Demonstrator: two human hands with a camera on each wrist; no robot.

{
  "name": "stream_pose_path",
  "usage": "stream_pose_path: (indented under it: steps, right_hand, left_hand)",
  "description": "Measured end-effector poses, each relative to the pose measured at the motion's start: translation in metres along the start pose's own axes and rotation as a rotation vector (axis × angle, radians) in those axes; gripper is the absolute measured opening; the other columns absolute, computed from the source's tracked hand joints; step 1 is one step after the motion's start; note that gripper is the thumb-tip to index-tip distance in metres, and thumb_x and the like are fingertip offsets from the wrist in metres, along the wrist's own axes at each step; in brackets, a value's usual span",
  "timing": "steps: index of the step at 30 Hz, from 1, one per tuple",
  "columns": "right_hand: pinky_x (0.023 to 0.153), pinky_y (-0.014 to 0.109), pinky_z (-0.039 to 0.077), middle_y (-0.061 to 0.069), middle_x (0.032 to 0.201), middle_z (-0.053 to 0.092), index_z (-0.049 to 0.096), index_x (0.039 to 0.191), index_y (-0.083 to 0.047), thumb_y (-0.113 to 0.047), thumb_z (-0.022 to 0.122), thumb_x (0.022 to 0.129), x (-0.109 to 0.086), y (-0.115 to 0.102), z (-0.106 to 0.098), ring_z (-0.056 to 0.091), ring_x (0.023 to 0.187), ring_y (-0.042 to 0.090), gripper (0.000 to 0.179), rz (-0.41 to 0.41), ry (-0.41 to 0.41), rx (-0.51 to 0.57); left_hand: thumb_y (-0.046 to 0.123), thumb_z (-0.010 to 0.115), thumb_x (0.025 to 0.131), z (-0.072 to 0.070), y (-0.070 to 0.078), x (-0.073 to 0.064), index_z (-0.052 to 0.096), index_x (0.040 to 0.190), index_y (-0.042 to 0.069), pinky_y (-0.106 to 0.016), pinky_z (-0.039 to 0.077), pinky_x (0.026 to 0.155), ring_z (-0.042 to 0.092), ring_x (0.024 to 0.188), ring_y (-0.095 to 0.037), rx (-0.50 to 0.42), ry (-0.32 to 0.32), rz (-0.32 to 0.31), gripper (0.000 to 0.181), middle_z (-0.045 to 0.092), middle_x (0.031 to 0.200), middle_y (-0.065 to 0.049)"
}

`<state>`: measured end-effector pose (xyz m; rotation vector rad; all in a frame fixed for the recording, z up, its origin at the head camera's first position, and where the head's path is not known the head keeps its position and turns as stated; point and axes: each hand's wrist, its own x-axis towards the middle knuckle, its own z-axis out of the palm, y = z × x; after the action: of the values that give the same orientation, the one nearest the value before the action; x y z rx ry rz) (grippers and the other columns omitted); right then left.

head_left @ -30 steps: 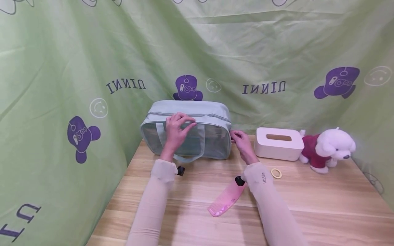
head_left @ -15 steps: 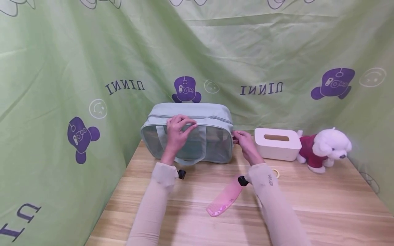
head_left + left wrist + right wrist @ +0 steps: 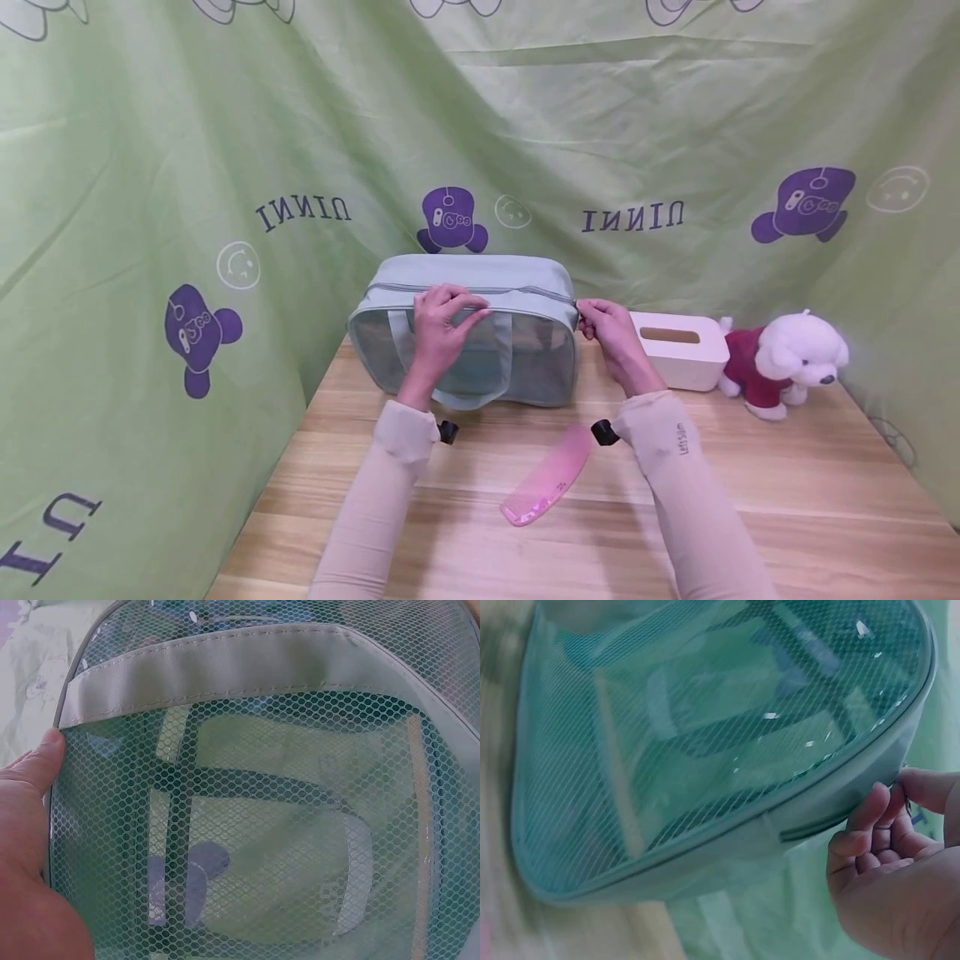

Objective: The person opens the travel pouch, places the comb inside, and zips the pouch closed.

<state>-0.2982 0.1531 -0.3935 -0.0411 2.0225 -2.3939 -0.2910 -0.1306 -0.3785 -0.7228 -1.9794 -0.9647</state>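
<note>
A pale green wash bag with see-through mesh sides stands upright at the back of the table. My left hand pinches its top front edge beside the zipper, with thumb and forefinger at the seam. A strap handle hangs down the front below that hand. At the bag's right end, my right hand pinches the zipper pull between thumb and forefinger, the other fingers curled in. The dark zipper track runs down the bag's end panel below the fingers in the right wrist view.
A pink comb lies on the wooden table between my forearms. Right of the bag stand a white tissue box, partly behind my right hand, and a white plush dog in red. Green printed cloth hangs around the table.
My right hand has risen along the bag's right end to its top corner. The bag has shifted slightly right with my left hand still at its edge. My right sleeve now hides the yellow ring.
</note>
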Motion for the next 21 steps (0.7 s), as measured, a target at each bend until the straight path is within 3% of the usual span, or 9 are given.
stream_pose_path:
  steps: [10,16,21]
  right_hand:
    - [0.071,0.023,0.039,-0.010,0.068,0.051,0.069,0.094,-0.011,-0.022,0.063,0.104,-0.006,-0.024,0.001,0.046,0.066,0.007,0.016,-0.025,-0.015,-0.181]
    - [0.080,0.022,0.044,-0.013,0.088,0.059,0.069,0.111,-0.001,-0.029,0.066,0.102,-0.006,-0.035,0.008,0.051,0.085,0.006,0.030,-0.004,-0.004,-0.315]
    - [0.076,0.021,0.043,-0.009,0.091,0.060,0.069,0.112,0.003,-0.026,0.068,0.100,-0.006,-0.043,0.020,0.051,0.089,0.009,0.031,-0.030,0.016,-0.375]
  left_hand:
    - [0.018,0.087,0.081,0.007,0.011,-0.002,0.081,0.091,0.014,-0.048,0.035,0.096,0.061,0.096,-0.026,-0.008,0.011,0.022,0.013,0.071,0.095,-0.006]
    - [0.020,0.086,0.082,0.011,0.018,-0.005,0.081,0.091,0.014,-0.050,0.036,0.093,0.062,0.097,-0.026,0.009,0.002,0.057,0.012,0.071,0.095,-0.005]
    - [0.021,0.086,0.082,0.015,0.019,-0.007,0.081,0.091,0.014,-0.050,0.037,0.093,0.061,0.098,-0.025,0.013,0.001,0.067,0.012,0.071,0.096,-0.005]
